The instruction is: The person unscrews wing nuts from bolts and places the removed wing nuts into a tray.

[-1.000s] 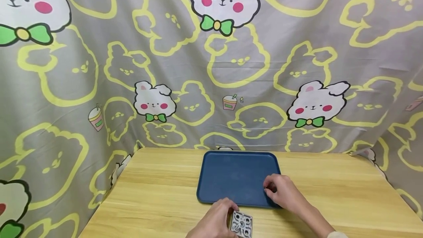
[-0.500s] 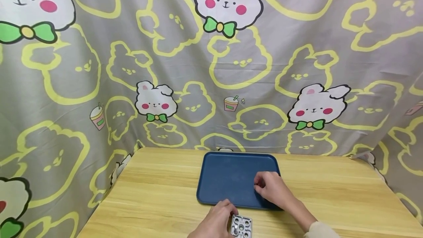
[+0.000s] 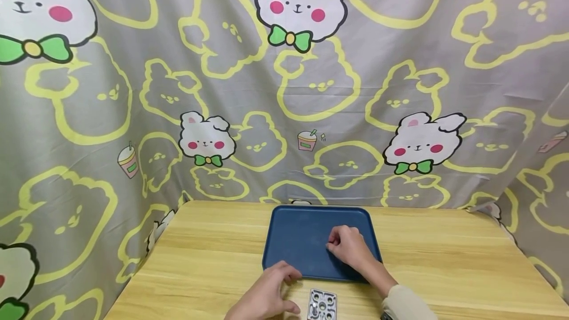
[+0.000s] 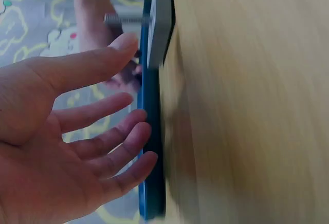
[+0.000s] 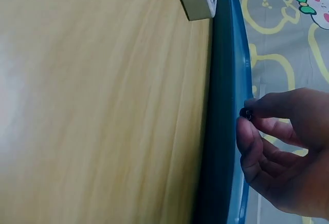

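A grey metal block (image 3: 328,306) with round holes and grooves on its face lies on the table near the front edge of the view. From its face a threaded bolt (image 4: 126,18) sticks up, as the left wrist view shows. My left hand (image 3: 266,291) is just left of the block, apart from it, thumb and fingers spread and holding nothing. My right hand (image 3: 350,248) is over the right part of the blue tray (image 3: 298,241). Between thumb and forefinger it pinches a small dark ring-like piece (image 5: 247,113), possibly a nut; the fingertips partly hide it.
The tray lies behind the block on the light wooden table (image 3: 213,251). A grey curtain (image 3: 249,88) printed with rabbits and yellow outlines hangs along the back and both sides of the table.
My left hand has let go of the metal block and drawn off to the left, fingers spreading. My right hand has moved left across the tray, still pinching the small dark piece.
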Demonstrator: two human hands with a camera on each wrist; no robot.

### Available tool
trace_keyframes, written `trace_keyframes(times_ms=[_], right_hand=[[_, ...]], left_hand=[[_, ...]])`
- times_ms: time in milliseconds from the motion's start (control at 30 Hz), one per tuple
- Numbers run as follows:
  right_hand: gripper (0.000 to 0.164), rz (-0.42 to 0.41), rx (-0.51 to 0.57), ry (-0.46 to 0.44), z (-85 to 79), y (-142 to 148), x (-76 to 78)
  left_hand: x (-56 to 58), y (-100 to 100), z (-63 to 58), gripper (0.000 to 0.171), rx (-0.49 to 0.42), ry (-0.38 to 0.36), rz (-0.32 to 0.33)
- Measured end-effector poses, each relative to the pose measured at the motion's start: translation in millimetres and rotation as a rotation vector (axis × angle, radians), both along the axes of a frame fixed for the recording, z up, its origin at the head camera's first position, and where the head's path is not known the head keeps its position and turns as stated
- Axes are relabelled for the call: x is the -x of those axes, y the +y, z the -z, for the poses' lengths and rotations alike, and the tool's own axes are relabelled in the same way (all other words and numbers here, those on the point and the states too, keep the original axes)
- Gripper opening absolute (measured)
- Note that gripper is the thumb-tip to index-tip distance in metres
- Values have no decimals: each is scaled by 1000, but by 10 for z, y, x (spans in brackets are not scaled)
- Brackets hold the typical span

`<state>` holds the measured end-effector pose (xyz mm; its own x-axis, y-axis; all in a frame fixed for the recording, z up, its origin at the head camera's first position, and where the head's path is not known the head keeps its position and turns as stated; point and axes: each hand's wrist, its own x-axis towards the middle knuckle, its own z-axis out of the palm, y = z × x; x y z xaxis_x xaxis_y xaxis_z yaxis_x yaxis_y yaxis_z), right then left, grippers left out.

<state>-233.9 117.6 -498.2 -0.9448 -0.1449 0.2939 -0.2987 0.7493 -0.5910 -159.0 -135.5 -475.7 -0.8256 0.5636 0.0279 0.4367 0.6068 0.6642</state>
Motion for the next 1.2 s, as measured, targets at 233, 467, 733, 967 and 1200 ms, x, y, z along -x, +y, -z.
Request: trace_keyframes(times_ms=[233, 467, 733, 967, 1200], right_hand=[[26, 7, -4, 20, 10, -86, 45], [24, 6, -36, 19, -29, -200, 86], [24, -2, -55, 20, -35, -260, 72], [17, -5, -41, 34, -32, -213, 29], [9, -1, -70, 78, -40, -132, -47]], left_hand=[[19, -274, 35, 42, -67, 191, -52], [21, -427, 35, 37, -108, 305, -170], [10, -586, 73, 45, -73, 466, -335], [49, -673, 106, 49, -45, 501, -375], [144, -784, 124, 58, -11, 590, -339]])
